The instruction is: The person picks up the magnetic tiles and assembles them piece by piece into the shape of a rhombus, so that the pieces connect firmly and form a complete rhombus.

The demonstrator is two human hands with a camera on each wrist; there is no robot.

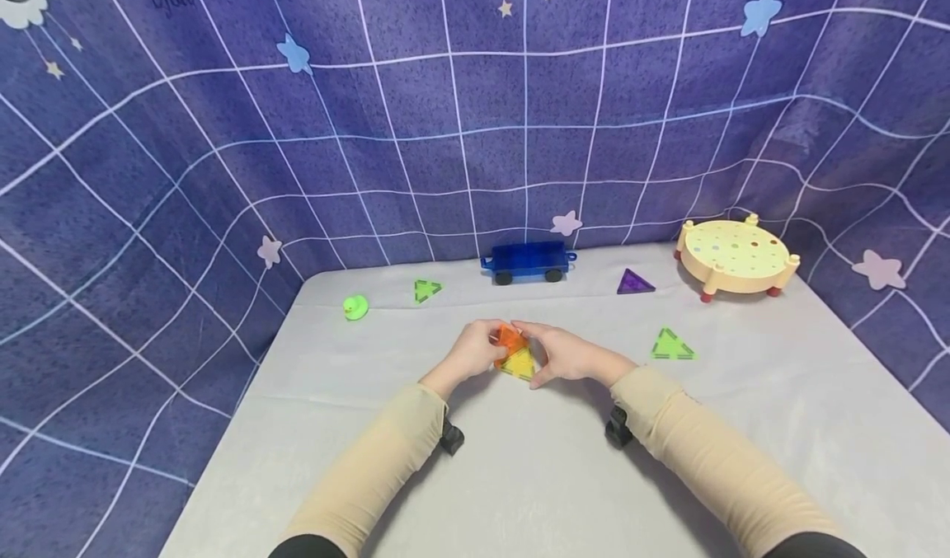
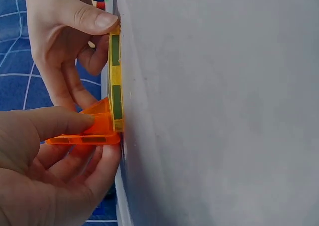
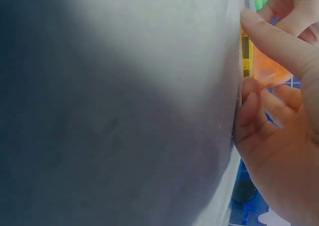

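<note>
In the head view both hands meet over the table's middle. My left hand pinches an orange translucent magnetic tile between thumb and fingers. A yellow triangular magnetic tile lies low at the tabletop against the orange one. In the left wrist view, the orange tile stands up from the end of the yellow tile. My right hand holds the yellow tile, its thumb at the near corner and its other fingers curled round the far side. Those fingers partly hide the tiles in the right wrist view.
Beyond the hands stands a blue wheeled wagon. Green triangle tiles lie at left and right, with a purple triangle behind. A green toy duck sits far left, a cream round footed board far right.
</note>
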